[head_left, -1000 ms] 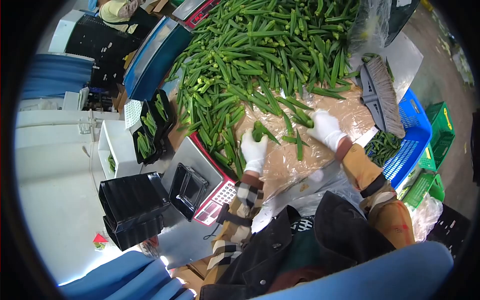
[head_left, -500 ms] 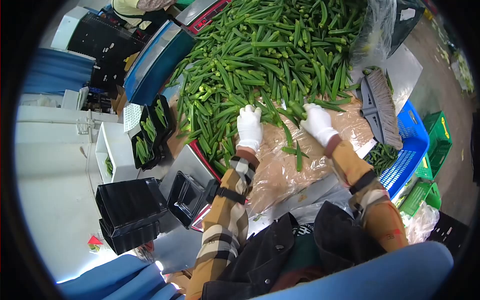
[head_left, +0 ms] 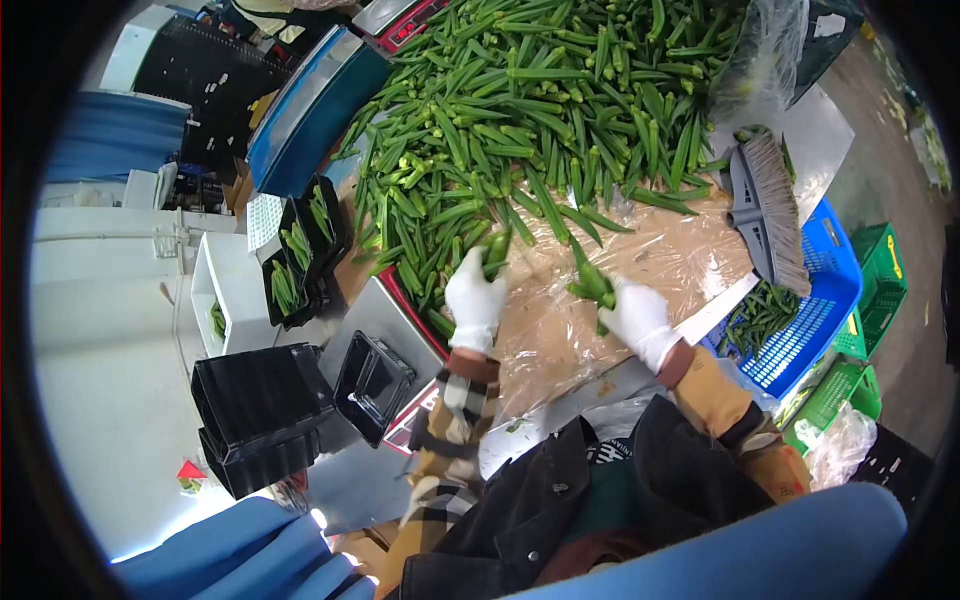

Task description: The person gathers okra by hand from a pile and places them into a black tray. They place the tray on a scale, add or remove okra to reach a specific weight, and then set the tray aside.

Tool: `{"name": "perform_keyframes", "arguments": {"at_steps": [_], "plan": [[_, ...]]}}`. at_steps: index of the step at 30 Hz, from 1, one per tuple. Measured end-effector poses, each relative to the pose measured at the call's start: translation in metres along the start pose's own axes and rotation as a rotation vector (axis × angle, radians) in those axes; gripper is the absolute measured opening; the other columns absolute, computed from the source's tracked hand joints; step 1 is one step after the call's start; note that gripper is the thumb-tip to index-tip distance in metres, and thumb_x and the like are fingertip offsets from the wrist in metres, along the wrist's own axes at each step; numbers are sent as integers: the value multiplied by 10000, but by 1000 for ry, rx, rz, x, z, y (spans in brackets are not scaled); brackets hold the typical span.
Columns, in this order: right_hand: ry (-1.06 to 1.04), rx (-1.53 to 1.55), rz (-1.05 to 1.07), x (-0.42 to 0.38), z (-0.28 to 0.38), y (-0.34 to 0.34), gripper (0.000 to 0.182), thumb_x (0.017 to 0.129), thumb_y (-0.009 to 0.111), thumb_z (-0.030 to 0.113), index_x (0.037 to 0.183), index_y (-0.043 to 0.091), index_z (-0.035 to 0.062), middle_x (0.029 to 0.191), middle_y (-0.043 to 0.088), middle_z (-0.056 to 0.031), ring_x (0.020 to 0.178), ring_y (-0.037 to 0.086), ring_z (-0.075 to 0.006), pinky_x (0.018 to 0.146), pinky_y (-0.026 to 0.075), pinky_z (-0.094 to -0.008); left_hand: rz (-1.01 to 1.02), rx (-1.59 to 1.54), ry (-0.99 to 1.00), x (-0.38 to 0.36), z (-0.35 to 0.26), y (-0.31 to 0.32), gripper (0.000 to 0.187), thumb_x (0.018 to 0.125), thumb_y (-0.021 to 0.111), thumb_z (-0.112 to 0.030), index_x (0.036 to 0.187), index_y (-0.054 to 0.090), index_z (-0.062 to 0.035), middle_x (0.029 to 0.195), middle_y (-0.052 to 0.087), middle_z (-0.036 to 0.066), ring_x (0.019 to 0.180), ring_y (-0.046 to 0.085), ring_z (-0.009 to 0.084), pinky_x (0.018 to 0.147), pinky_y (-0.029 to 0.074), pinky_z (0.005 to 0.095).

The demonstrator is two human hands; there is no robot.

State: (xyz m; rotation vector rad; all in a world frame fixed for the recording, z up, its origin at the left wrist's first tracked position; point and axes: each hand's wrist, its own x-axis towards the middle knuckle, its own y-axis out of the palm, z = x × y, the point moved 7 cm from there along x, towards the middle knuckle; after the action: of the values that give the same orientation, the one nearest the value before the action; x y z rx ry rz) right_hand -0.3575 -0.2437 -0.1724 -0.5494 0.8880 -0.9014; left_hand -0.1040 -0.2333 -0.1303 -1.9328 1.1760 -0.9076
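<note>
My left hand [head_left: 476, 300], in a white glove, is closed around some okra pods [head_left: 495, 250] at the lower left edge of a large okra pile [head_left: 570, 100]. To the right, my right hand [head_left: 638, 318], also gloved in white, grips a small bunch of okra [head_left: 594, 284] above the plastic-covered brown surface [head_left: 560, 345]. A few loose pods lie between the hands and the pile.
An open black tray [head_left: 375, 385] sits on a scale at the left, beside stacked black trays [head_left: 262, 405]. Filled trays [head_left: 290, 270] stand farther up. A brush head [head_left: 765, 210] and a blue basket [head_left: 815, 320] are at the right.
Both hands have come back from the pile toward my body. The left now holds pods clear of the pile's edge, and the right has gathered the pods that lay on the plastic.
</note>
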Motion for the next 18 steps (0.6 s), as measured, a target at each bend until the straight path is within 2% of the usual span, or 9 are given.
{"name": "perform_keyframes", "arguments": {"at_steps": [2, 4, 6, 7, 10, 12, 15, 17, 18], "plan": [[-121, -26, -158, -7, -1, 33, 480, 753, 753, 222, 1154, 537, 69, 973, 651, -173, 865, 674, -342, 722, 538, -457, -56, 130, -197, -29, 18, -20, 324, 757, 729, -238, 1036, 651, -93, 765, 684, 210, 702, 669, 409, 648, 535, 482], [-134, -74, -229, -7, 6, 43, 514, 727, 769, 188, 1159, 514, 76, 956, 604, -149, 824, 670, -327, 690, 540, -445, 8, 275, -337, -60, 38, -17, 344, 761, 723, -277, 1043, 637, -101, 752, 683, 210, 696, 672, 409, 649, 537, 496], [-124, -158, -223, -4, 11, 47, 501, 721, 759, 160, 1152, 517, 79, 948, 594, -151, 809, 670, -319, 679, 541, -436, 133, 354, -369, -83, 46, 2, 408, 747, 738, -274, 1076, 593, -81, 764, 682, 207, 716, 673, 409, 669, 535, 503], [-132, -203, -257, 1, 10, 50, 491, 712, 734, 121, 1152, 522, 77, 936, 577, -159, 786, 664, -312, 678, 546, -432, 130, 357, -353, -89, 48, 12, 446, 734, 752, -264, 1111, 594, -86, 809, 687, 202, 752, 674, 402, 687, 534, 493], [-186, -217, -219, 3, 4, 43, 515, 734, 712, 133, 1202, 504, 83, 1010, 568, -182, 799, 664, -351, 684, 540, -454, 91, 354, -263, -98, 49, 31, 532, 697, 795, -223, 1154, 573, -65, 916, 688, 171, 822, 670, 377, 713, 528, 463], [-185, -60, -120, 6, 2, 25, 564, 732, 714, 160, 1255, 514, 89, 1058, 632, -208, 875, 670, -381, 743, 548, -452, 125, 375, -301, -96, 50, 35, 548, 695, 796, -219, 1167, 571, -54, 937, 696, 180, 852, 674, 383, 739, 537, 455], [-138, 86, -124, 14, 11, -20, 664, 723, 711, 176, 1349, 495, 126, 1039, 690, -223, 948, 668, -392, 813, 547, -436, 253, 248, -385, -94, 47, 31, 535, 698, 798, -243, 1143, 598, -22, 946, 701, 175, 873, 693, 330, 747, 557, 397], [-120, 98, -246, 42, 6, -44, 664, 733, 726, 182, 1353, 495, 124, 970, 703, -205, 902, 679, -387, 815, 542, -446, 215, -81, -460, -92, 53, 23, 504, 699, 797, -233, 1113, 635, 4, 938, 714, 157, 853, 700, 281, 747, 553, 359], [-66, 43, -263, 50, 13, -59, 664, 736, 735, 149, 1354, 496, 119, 995, 702, -191, 912, 677, -371, 813, 540, -439, 198, -245, -489, -90, 56, 20, 490, 699, 797, -228, 1099, 653, 17, 934, 721, 149, 843, 703, 257, 748, 550, 339]]}}
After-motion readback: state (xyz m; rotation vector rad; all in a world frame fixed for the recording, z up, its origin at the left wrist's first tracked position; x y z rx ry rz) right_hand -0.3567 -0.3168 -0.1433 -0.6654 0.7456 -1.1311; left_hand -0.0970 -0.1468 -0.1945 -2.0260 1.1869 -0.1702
